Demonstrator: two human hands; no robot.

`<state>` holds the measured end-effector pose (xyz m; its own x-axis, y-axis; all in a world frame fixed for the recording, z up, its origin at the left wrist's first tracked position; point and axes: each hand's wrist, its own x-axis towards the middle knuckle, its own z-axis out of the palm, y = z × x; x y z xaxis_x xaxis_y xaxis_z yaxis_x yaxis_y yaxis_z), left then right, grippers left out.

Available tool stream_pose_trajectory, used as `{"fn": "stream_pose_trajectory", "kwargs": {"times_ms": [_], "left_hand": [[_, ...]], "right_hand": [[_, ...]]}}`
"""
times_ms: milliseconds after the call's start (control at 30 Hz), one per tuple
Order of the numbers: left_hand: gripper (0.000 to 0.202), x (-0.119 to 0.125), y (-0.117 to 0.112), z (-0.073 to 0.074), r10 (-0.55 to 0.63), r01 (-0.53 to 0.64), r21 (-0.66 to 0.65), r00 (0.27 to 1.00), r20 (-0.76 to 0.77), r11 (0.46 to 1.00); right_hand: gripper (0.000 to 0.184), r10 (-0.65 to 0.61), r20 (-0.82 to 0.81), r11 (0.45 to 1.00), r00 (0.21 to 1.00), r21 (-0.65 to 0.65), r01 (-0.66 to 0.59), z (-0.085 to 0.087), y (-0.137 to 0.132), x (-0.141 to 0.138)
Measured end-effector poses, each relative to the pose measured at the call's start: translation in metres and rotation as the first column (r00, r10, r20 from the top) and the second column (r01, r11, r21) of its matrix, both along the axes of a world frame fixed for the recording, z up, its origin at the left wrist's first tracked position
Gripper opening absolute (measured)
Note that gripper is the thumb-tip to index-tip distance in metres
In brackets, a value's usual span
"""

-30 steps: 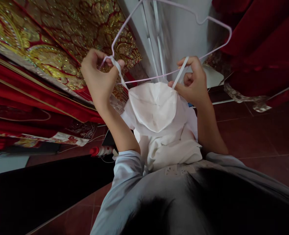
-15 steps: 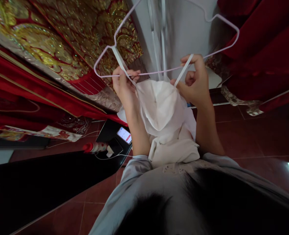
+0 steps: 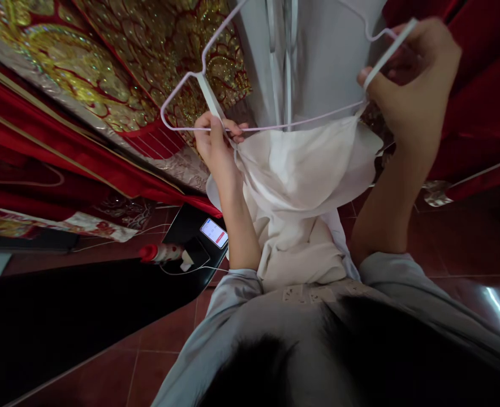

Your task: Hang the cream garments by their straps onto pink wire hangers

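Note:
A pale pink hanger [image 3: 309, 121] spans the upper middle of the head view, its top cut off by the frame edge. From it hangs a white garment [image 3: 313, 164] with thin straps, its lower folds bunched near my body. The left strap [image 3: 210, 97] is looped over the hanger's left shoulder. My left hand [image 3: 220, 144] is closed on this strap by the hanger's bottom bar. Up at the hanger's right shoulder, my right hand [image 3: 419, 79] pinches the right strap [image 3: 388, 55], drawn taut up from the garment. Some right fingers are hidden behind the hand.
Gold-sequined red garments [image 3: 199, 51] hang on the left, and dark red cloth [image 3: 483, 102] on the right. Behind the hanger are pale doors [image 3: 326, 62] with long handles. A lit phone [image 3: 214, 232] and a red-capped bottle [image 3: 160, 253] rest on a black surface at lower left.
My right hand has moved up and to the right with the right strap, stretching the garment's top edge wider. The left hand has stayed nearly in place.

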<state>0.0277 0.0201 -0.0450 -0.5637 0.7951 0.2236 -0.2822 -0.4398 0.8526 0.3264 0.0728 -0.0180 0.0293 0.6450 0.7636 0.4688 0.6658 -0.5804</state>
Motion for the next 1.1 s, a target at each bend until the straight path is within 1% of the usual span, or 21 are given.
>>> {"fn": "stream_pose_trajectory", "kwargs": {"times_ms": [67, 100, 167, 200, 267, 300, 333, 367, 400, 433, 500, 600, 667, 733, 767, 833, 867, 933, 1000, 1067, 1100], "left_hand": [[0.024, -0.001, 0.000, 0.000, 0.001, -0.001, 0.024, 1.000, -0.010, 1.000], [0.026, -0.001, -0.001, 0.000, -0.013, 0.014, 0.041, 1.000, -0.010, 0.999], [0.030, 0.000, -0.003, 0.000, -0.047, 0.047, 0.060, 0.999, -0.012, 0.997], [0.029, 0.002, -0.004, 0.001, -0.051, 0.052, 0.057, 0.999, -0.017, 0.997], [0.024, 0.006, -0.008, 0.004, -0.026, 0.027, 0.037, 0.999, -0.039, 0.999], [0.024, 0.008, -0.010, 0.005, -0.003, 0.005, 0.027, 0.999, -0.053, 1.000], [0.025, 0.010, -0.013, 0.007, 0.009, -0.008, 0.017, 0.998, -0.069, 1.000], [0.026, 0.011, -0.015, 0.009, 0.019, -0.018, 0.016, 0.996, -0.086, 1.000], [0.027, 0.012, -0.017, 0.010, 0.029, -0.027, 0.026, 0.995, -0.099, 0.999], [0.027, 0.012, -0.019, 0.010, 0.035, -0.030, 0.045, 0.993, -0.110, 0.999], [0.025, 0.009, -0.020, 0.008, 0.036, -0.026, 0.087, 0.993, -0.115, 0.996], [0.020, -0.005, -0.020, 0.000, 0.008, 0.014, 0.140, 0.988, -0.156, 0.990], [0.014, -0.017, -0.025, -0.005, 0.009, 0.032, 0.160, 0.968, -0.251, 0.987], [0.002, -0.027, -0.037, -0.004, -0.024, 0.074, 0.117, 0.922, -0.385, 0.990], [0.006, -0.030, -0.046, -0.002, -0.063, 0.103, 0.066, 0.894, -0.443, 0.993], [0.019, -0.032, -0.067, 0.010, -0.157, 0.167, -0.027, 0.843, -0.515, 0.986], [0.023, -0.030, -0.078, 0.017, -0.166, 0.171, -0.039, 0.836, -0.523, 0.985], [0.025, -0.025, -0.096, 0.035, -0.146, 0.167, -0.004, 0.848, -0.510, 0.986], [0.019, -0.020, -0.103, 0.054, -0.172, 0.195, 0.007, 0.881, -0.441, 0.981], [0.015, -0.019, -0.101, 0.070, -0.223, 0.231, -0.008, 0.930, -0.292, 0.973], [0.019, -0.021, -0.098, 0.077, -0.233, 0.235, -0.014, 0.950, -0.206, 0.972]], "right_hand": [[0.027, -0.023, 0.083, 1.000, 0.996, -0.010, 0.024, 0.024, -0.001, -0.006], [0.026, -0.012, 0.109, 1.000, 0.994, -0.005, 0.013, 0.033, -0.002, -0.009], [0.020, 0.012, 0.109, 0.998, 0.994, 0.055, -0.018, 0.041, -0.004, -0.016], [0.018, 0.020, 0.086, 0.991, 0.996, 0.131, -0.032, 0.039, -0.006, -0.021], [0.018, 0.021, -0.045, 0.937, 0.999, 0.350, -0.004, 0.027, -0.012, -0.034], [0.018, 0.036, -0.111, 0.909, 0.993, 0.417, 0.014, 0.017, -0.016, -0.042], [0.018, 0.067, -0.142, 0.907, 0.988, 0.420, -0.002, 0.006, -0.022, -0.050], [0.020, 0.105, -0.114, 0.939, 0.988, 0.337, -0.061, -0.006, -0.027, -0.059], [0.020, 0.160, -0.029, 0.968, 0.987, 0.200, -0.151, -0.017, -0.033, -0.067], [0.016, 0.206, 0.050, 0.973, 0.977, 0.097, -0.210, -0.026, -0.039, -0.074], [0.014, 0.233, 0.169, 0.972, 0.958, -0.065, -0.225, -0.038, -0.048, -0.086], [0.022, 0.169, 0.244, 0.979, 0.955, -0.154, -0.134, -0.041, -0.055, -0.093], [0.025, 0.152, 0.262, 0.982, 0.953, -0.151, -0.115, -0.038, -0.056, -0.092], [0.025, 0.147, 0.279, 0.984, 0.949, -0.134, -0.113, -0.035, -0.056, -0.090], [0.025, 0.143, 0.289, 0.986, 0.947, -0.129, -0.109, -0.035, -0.056, -0.089], [0.026, 0.139, 0.298, 0.987, 0.944, -0.116, -0.108, -0.035, -0.057, -0.089], [0.026, 0.141, 0.295, 0.988, 0.945, -0.108, -0.113, -0.036, -0.057, -0.089], [0.025, 0.141, 0.277, 0.989, 0.950, -0.090, -0.121, -0.037, -0.057, -0.091], [0.024, 0.130, 0.252, 0.991, 0.959, -0.062, -0.118, -0.037, -0.058, -0.091], [0.025, 0.120, 0.246, 0.993, 0.962, -0.041, -0.113, -0.037, -0.058, -0.092], [0.026, 0.121, 0.255, 0.993, 0.959, -0.039, -0.115, -0.037, -0.058, -0.091]]}}
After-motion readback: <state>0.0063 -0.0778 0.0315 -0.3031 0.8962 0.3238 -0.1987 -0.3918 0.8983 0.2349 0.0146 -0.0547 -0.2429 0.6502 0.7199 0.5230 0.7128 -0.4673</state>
